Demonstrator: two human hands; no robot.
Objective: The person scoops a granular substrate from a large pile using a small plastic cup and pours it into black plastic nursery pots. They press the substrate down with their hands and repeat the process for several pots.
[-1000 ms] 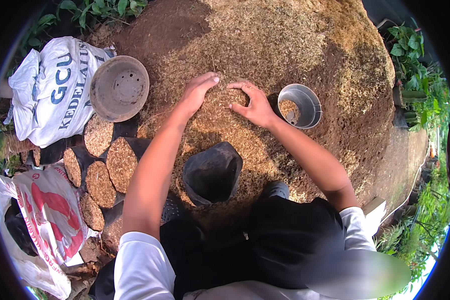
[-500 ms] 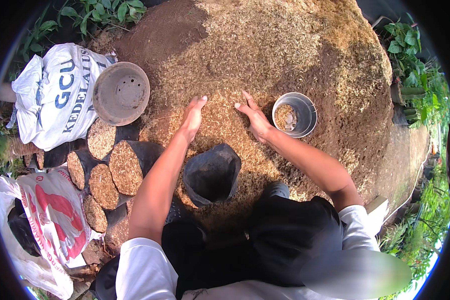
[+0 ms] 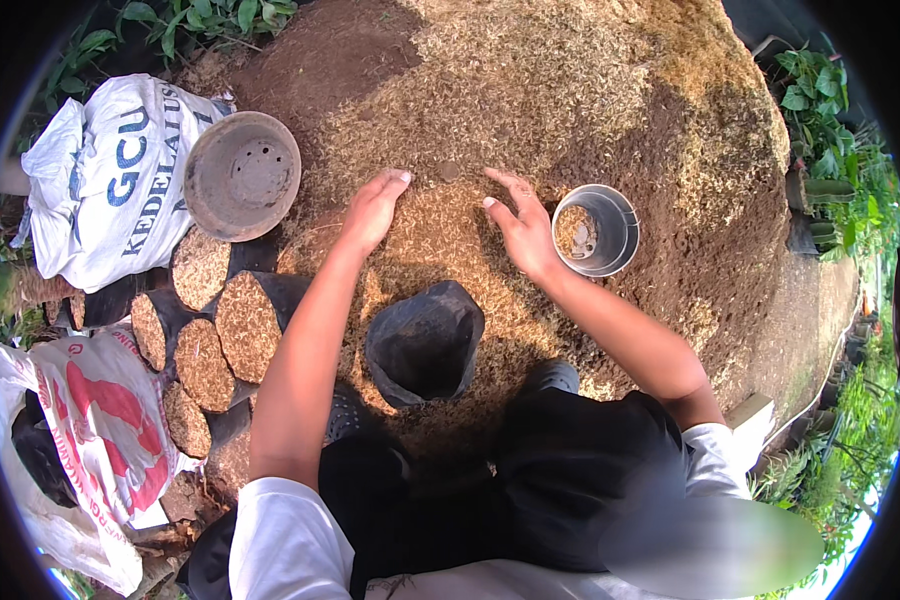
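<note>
My left hand [image 3: 373,212] and my right hand [image 3: 521,226] are stretched out over a heap of brown soil mixed with pale husks [image 3: 530,90]. Both are empty, with a gap between them; the right thumb stands apart from its fingers, and the left fingers are partly hidden. A small dark round clod [image 3: 450,172] lies on the heap between and just beyond them. Nearer to me, a black plastic planting bag [image 3: 425,345] stands with its mouth open, dark inside. Close by my right hand is a metal can [image 3: 622,232] with some husk mix and pale bits inside.
At left, a brown pot with drain holes [image 3: 242,176] leans against a white sack [image 3: 120,185]. Below it are several black bags filled with husk mix [image 3: 250,327] and a white-and-red plastic sack [image 3: 120,420]. Green plants [image 3: 820,110] line the right side. My shoes [image 3: 553,376] flank the bag.
Both hands have moved slightly away from me and a little farther apart. The small clod between them now shows. The planting bag and can stay in place.
</note>
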